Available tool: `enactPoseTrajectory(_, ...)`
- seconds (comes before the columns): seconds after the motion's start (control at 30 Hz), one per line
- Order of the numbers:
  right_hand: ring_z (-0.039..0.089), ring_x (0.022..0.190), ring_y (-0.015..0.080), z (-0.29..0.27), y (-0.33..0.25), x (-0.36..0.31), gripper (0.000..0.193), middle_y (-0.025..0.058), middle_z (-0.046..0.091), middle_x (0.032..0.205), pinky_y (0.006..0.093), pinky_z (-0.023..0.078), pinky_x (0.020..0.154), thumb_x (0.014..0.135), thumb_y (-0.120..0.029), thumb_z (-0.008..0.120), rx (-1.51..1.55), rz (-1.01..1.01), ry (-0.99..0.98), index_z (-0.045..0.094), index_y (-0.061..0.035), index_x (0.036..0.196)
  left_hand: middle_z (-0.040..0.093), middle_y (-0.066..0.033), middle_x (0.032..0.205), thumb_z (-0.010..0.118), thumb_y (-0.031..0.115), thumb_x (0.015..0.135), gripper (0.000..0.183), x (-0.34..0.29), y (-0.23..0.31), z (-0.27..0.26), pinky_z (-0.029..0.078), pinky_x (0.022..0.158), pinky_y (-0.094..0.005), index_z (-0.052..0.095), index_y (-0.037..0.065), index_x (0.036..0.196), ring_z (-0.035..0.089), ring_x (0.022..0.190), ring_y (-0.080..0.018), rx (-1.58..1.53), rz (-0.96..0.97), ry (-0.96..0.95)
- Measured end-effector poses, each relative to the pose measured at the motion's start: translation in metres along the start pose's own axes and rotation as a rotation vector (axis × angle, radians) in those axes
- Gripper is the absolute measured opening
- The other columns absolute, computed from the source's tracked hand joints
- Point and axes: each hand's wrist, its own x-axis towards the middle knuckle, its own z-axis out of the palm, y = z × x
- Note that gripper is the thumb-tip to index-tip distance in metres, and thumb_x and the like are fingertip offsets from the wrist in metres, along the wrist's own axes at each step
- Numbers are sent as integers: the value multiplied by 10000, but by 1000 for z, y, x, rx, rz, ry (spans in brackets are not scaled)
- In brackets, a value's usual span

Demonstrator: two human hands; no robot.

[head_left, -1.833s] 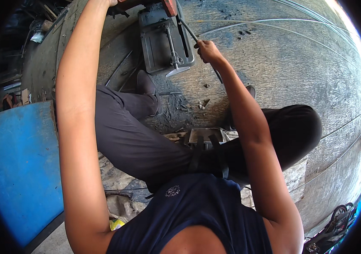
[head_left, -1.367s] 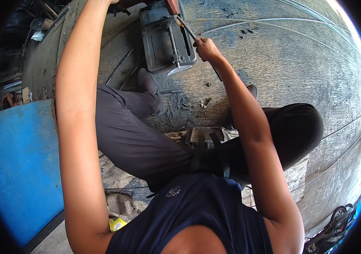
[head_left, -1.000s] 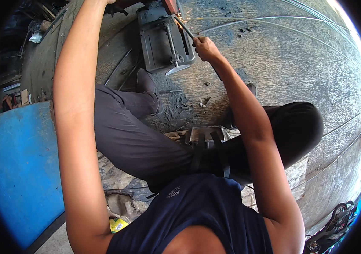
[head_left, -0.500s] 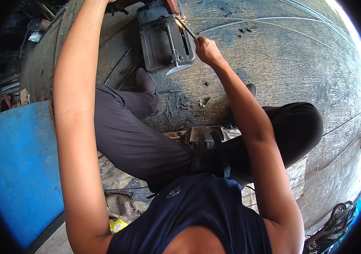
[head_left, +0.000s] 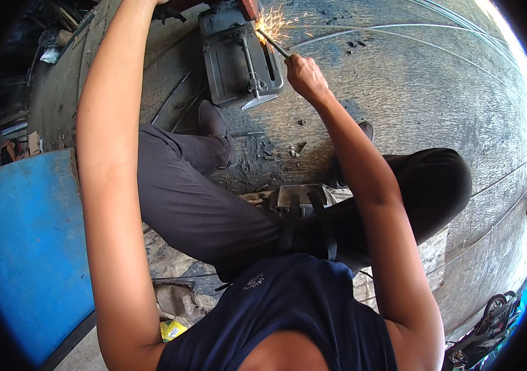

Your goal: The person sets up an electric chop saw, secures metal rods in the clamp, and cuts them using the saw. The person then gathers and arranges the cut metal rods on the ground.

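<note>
My right hand is closed round a thin dark metal rod. The rod slants up and left to a cut-off saw, where bright orange sparks fly under the red blade guard. The saw has a dark grey base, and a clamp screw with a flat metal handle lies along it. My left arm reaches up to the top edge beside the saw's upper part. Only a sliver of the left hand shows there; its fingers and anything they hold are cut off.
A blue panel stands at my left. Long thin rods stretch across the concrete floor at far right. My shoe is close to the saw base. Small metal scraps and a metal tray lie between my legs.
The sparks have grown from a small glow to a wide spray. My right hand and the rod have shifted very slightly; the left arm stays nearly the same.
</note>
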Motion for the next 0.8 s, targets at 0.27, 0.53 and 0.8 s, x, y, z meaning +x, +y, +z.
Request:
enactPoseTrajectory(0.27, 645, 826, 476, -4, -6, 1, 302, 321, 639, 838, 526, 508, 786, 931, -230, 478, -15, -13, 41, 655, 11, 893, 540, -84, 757, 585, 361, 769, 303, -2, 0, -1, 537, 690, -421, 586, 79, 878, 558, 683, -246, -4, -12, 9)
enactPoseTrajectory(0.53, 634, 820, 485, 1, 4, 6, 319, 307, 639, 803, 512, 503, 780, 921, -257, 510, 111, -29, 103, 661, 23, 897, 541, -88, 763, 590, 367, 770, 303, -2, 0, 3, 531, 695, -437, 575, 77, 854, 556, 689, -252, 45, 10, 39)
enactPoseTrajectory(0.8, 495, 543, 82, -35, 21, 4, 386, -5, 555, 646, 266, 416, 482, 956, -370, 563, 608, 247, -301, 708, -13, 975, 547, -99, 787, 588, 375, 780, 324, -8, -1, 5, 542, 731, -461, 570, 70, 887, 563, 701, -258, 30, 9, 81)
